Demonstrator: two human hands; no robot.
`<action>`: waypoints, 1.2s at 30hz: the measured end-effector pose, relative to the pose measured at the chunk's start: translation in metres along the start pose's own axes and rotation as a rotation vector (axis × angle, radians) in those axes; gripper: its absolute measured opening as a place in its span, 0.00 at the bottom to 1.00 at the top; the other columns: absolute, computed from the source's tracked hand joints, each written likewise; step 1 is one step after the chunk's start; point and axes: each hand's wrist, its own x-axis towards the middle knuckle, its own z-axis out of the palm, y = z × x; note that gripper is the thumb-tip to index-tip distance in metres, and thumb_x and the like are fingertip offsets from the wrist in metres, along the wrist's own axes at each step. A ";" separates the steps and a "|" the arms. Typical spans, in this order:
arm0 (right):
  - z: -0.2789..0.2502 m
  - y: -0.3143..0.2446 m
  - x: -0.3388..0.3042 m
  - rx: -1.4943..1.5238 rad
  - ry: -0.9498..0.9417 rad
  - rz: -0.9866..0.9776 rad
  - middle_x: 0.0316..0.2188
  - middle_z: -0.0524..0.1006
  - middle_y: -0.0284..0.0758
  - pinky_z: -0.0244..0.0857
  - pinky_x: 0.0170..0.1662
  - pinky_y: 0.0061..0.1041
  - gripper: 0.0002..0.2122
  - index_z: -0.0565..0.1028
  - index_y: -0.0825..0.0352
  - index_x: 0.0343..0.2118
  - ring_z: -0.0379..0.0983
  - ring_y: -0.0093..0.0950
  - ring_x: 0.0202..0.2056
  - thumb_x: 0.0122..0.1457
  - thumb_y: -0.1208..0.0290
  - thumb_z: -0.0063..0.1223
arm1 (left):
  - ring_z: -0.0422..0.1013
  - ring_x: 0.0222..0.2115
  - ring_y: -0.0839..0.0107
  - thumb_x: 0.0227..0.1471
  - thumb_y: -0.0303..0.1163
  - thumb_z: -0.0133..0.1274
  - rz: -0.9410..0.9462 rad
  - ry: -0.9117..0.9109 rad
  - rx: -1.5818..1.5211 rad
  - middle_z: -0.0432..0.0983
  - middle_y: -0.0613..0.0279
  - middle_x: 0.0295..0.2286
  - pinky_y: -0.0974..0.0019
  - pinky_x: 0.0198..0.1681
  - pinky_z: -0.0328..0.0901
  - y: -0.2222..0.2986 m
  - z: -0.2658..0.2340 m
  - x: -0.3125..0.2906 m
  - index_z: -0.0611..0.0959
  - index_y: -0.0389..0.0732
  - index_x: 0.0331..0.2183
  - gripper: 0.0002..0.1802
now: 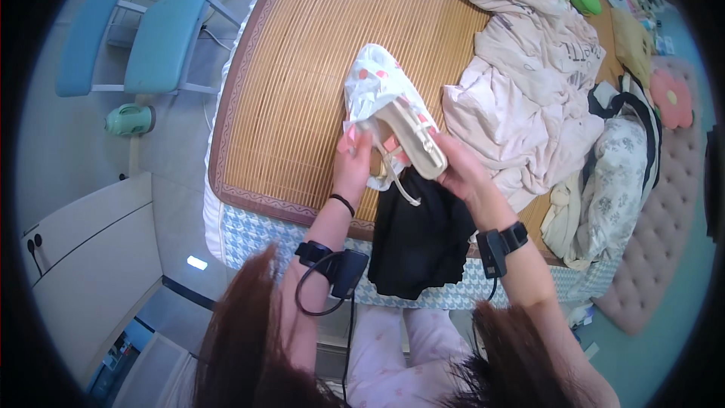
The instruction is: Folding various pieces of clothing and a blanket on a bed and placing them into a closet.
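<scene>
Saw beige sandal [414,138] half inside white bag with pink spots [375,85], over bed's bamboo mat [302,68]. Left hand [353,162] pinched bag edge, right hand [457,165] closed around sandal heel. Black garment [419,238] lay below, both forearms raised.

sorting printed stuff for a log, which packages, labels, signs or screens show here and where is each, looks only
White drawstring bag with pink spots: a soft pouch on the woven bamboo mat, pinched by the left hand.
Pale pink garment with dark printed lettering: crumpled on the mat, upper right.
Small colourful packages: far upper right edge, too small to describe.
No signs or screens show.
</scene>
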 end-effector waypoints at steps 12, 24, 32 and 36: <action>0.026 0.026 -0.077 -0.006 0.220 -0.282 0.43 0.73 0.40 0.71 0.40 0.25 0.16 0.67 0.71 0.46 0.75 0.28 0.38 0.65 0.63 0.36 | 0.73 0.22 0.48 0.54 0.34 0.49 0.268 0.226 1.119 0.74 0.49 0.21 0.52 0.24 0.63 0.038 -0.003 -0.083 0.76 0.41 0.36 0.09; 0.029 0.047 -0.105 -1.286 0.648 -0.506 0.22 0.70 0.45 0.62 0.28 0.40 0.11 0.66 0.69 0.24 0.70 0.45 0.26 0.52 0.68 0.53 | 0.71 0.19 0.61 0.56 0.34 0.46 0.280 0.347 0.583 0.75 0.52 0.22 0.61 0.25 0.64 0.033 -0.019 -0.121 0.75 0.29 0.32 0.15; 0.000 0.042 -0.100 -1.501 0.955 -0.458 0.19 0.74 0.47 0.64 0.27 0.45 0.06 0.68 0.66 0.27 0.72 0.48 0.25 0.56 0.69 0.44 | 0.71 0.23 0.48 0.51 0.27 0.48 0.106 0.323 0.793 0.73 0.45 0.21 0.53 0.26 0.63 0.036 -0.019 -0.129 0.73 0.34 0.30 0.06; 0.015 0.061 -0.098 -1.330 0.617 -0.468 0.20 0.73 0.52 0.64 0.29 0.48 0.07 0.66 0.69 0.28 0.71 0.52 0.26 0.55 0.70 0.47 | 0.71 0.24 0.44 0.50 0.26 0.46 0.087 0.115 0.769 0.73 0.44 0.22 0.49 0.27 0.62 0.030 -0.009 -0.146 0.73 0.37 0.35 0.07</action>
